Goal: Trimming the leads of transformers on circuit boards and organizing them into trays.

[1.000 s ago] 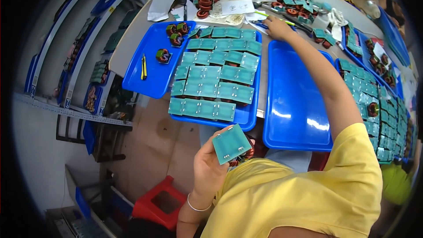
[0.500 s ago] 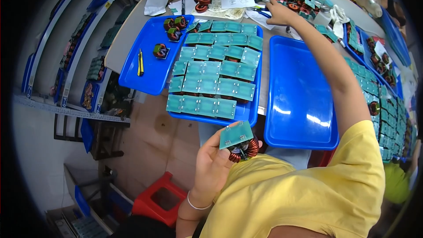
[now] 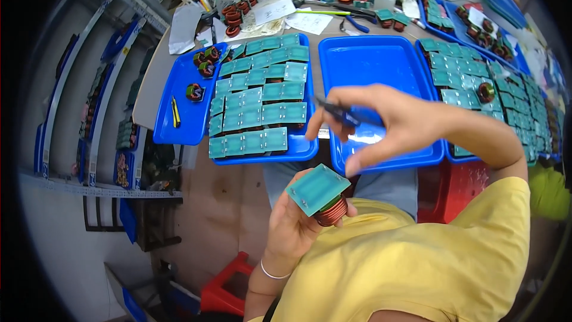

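Observation:
In my left hand (image 3: 291,226) is a copper-wound coil (image 3: 331,211) with a square green circuit board (image 3: 317,189) on it. The board's face is turned up, and my fingers wrap round its side and the windings. Above and to the right, my right hand (image 3: 396,122) grips a slim black tool (image 3: 345,113), smeared by motion, so its kind is unclear. The tool is apart from the board. Just beyond my left hand lies a blue tray (image 3: 301,156) with rows of similar green boards (image 3: 262,113). Below my right hand is another blue tray (image 3: 381,62), with nothing visible in it.
A small blue tray (image 3: 179,128) at left holds several coils and a yellow cutter knife (image 3: 176,112). More board-filled trays (image 3: 462,74) stand at right. Blue-handled pliers (image 3: 356,24), papers (image 3: 308,21) and loose coils (image 3: 232,21) lie at the back. Red stools (image 3: 229,286) are below.
My right hand has come back from the far side of the table with the black tool in it. The coil in my left hand has turned, and the view has shifted.

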The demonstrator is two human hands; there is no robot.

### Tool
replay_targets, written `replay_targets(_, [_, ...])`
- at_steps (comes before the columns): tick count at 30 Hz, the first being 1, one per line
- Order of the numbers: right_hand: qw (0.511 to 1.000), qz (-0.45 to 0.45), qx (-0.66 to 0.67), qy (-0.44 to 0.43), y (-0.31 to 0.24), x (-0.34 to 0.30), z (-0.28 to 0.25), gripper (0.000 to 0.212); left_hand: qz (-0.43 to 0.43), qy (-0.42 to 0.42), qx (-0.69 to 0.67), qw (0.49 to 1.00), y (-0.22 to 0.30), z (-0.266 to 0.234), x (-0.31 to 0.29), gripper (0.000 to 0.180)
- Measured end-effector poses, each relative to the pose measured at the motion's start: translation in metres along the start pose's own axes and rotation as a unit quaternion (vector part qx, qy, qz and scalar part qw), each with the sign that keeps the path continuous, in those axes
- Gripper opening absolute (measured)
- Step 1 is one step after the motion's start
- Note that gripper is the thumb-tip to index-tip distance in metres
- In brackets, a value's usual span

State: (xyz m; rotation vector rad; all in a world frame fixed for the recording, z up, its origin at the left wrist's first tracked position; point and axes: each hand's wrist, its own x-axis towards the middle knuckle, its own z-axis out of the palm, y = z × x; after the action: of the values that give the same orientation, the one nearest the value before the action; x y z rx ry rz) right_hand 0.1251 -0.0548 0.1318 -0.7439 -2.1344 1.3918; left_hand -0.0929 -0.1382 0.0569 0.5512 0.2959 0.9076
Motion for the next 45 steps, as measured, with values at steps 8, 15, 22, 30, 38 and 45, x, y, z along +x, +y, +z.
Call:
replay_targets(8, [0.995,-0.008,-0.052,0.085,-0.016,-0.017,0.052,0.053,-0.071,-0.022,-0.082,0.994,0.004,-0.013,-0.010,0.052])
replay_targets(15, [0.979,0.037,-0.062,0.192,-0.019,-0.017,0.074,0.052,-0.088,-0.019,0.104,0.990,0.027,-0.015,-0.009,0.079])
replay_targets(22, [0.946,0.038,-0.007,0.321,-0.014,-0.027,0.104,0.051,-0.077,-0.003,0.249,0.965,0.034,-0.008,-0.001,0.082])
replay_targets(30, [0.882,0.007,0.100,0.460,-0.009,-0.047,0.151,0.059,-0.108,-0.071,0.247,0.960,0.020,0.001,-0.001,0.084])
replay_targets(38, [0.859,-0.087,0.125,0.489,-0.004,-0.089,0.167,0.053,-0.088,-0.033,0.154,0.984,-0.012,0.021,-0.031,0.068])
replay_targets(45, [0.882,-0.015,0.051,0.468,-0.001,-0.114,0.177,0.041,-0.118,-0.071,0.188,0.973,-0.036,0.024,-0.046,0.064])
